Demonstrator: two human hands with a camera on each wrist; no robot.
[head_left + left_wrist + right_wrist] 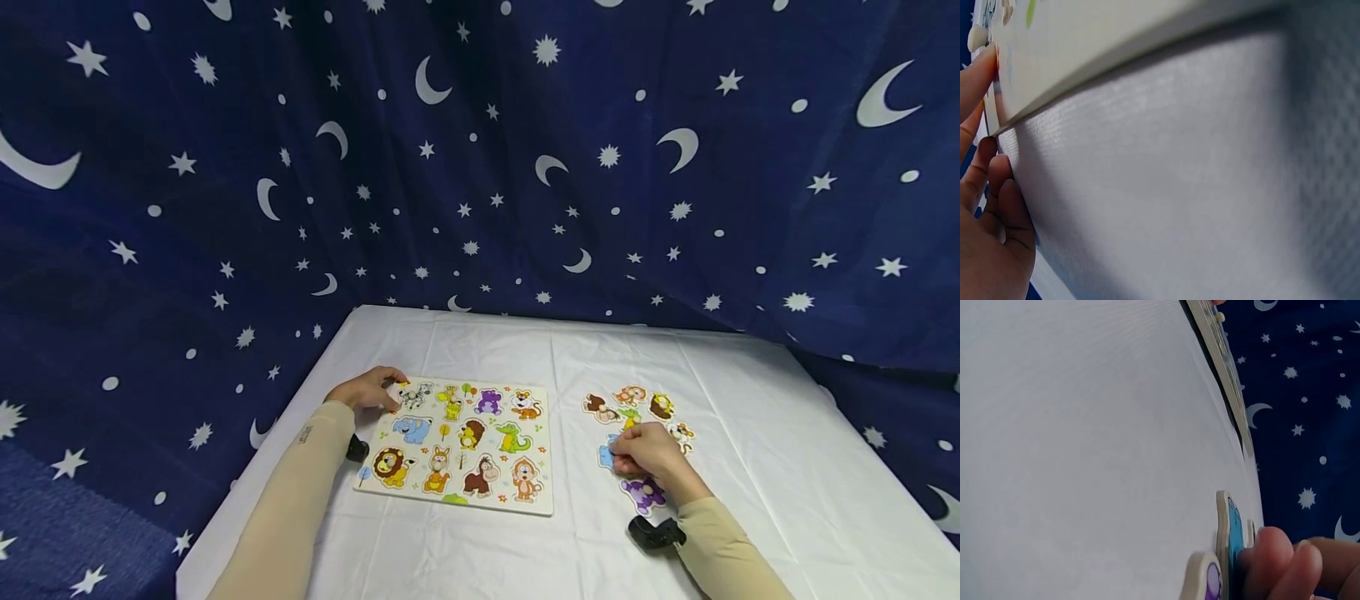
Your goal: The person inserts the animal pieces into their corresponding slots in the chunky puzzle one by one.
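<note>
A wooden animal puzzle board [431,451] lies on the left of the table, with animal pictures in rows. My left hand [370,390] grips its far left corner beside the zebra [415,396]; in the left wrist view, the thumb side of that hand [991,206] meets the board's edge and a pale knob shows nearby. To the right of the board, my right hand [651,452] pinches a blue puzzle piece [606,454] within a cluster of loose pieces. Seen from the right wrist, the fingertips [1272,556] are against the blue piece's face, partly covering it.
Around my right hand lie a purple hippo piece [642,496], a gorilla piece [600,408], a monkey piece [630,395], a hedgehog piece [662,406] and a tiger piece [682,435]. A white cloth [465,558] covers the table. Behind hangs a dark blue star-and-moon curtain [510,242].
</note>
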